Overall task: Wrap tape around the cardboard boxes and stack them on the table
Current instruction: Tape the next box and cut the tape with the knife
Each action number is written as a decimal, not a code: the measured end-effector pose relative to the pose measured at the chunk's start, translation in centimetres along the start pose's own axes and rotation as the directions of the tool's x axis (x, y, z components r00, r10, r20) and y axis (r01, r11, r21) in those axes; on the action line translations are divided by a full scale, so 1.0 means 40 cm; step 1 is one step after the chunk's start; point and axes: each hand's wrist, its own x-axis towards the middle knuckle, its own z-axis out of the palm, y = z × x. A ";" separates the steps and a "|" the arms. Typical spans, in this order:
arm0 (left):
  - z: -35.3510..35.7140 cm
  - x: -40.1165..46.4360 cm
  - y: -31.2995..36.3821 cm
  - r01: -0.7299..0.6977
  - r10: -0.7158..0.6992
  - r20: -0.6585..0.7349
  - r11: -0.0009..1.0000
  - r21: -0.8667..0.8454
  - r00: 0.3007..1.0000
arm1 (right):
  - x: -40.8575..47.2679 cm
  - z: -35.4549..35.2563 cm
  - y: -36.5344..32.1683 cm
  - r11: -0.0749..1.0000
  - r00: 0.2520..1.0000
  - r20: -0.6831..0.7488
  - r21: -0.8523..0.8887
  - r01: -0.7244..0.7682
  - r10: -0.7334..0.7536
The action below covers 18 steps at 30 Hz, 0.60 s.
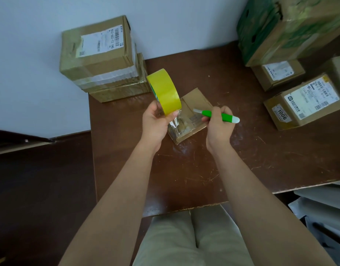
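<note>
The left hand [155, 120] grips the light yellow tape roll [164, 92]; the right hand [219, 123] holds a green-handled cutter [216, 115]. The small flat cardboard box [192, 104] looks light and stiff, best held by its edges.

A white label on the cardboard box [303, 104] right of the yellow tape roll [164, 92] reads "1006".

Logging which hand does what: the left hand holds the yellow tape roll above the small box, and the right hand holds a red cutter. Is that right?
Not quite: the cutter in the right hand is green with white ends, not red. The head view shows it. The left hand does hold the yellow tape roll above the small box.
</note>
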 end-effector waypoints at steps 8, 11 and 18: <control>0.011 -0.008 -0.014 -0.031 0.006 -0.155 0.987 -0.160 0.988 | -0.012 0.006 0.009 1.000 0.999 0.034 0.021 -0.013 0.012; 0.007 0.012 0.004 0.007 -0.105 -0.201 0.901 -0.434 0.974 | -0.018 0.004 0.006 1.000 0.999 0.041 0.023 -0.012 0.011; -0.046 0.013 0.031 0.016 -0.110 -0.196 0.904 -0.428 0.974 | -0.024 -0.039 -0.028 0.936 0.984 -0.100 0.334 -0.109 0.150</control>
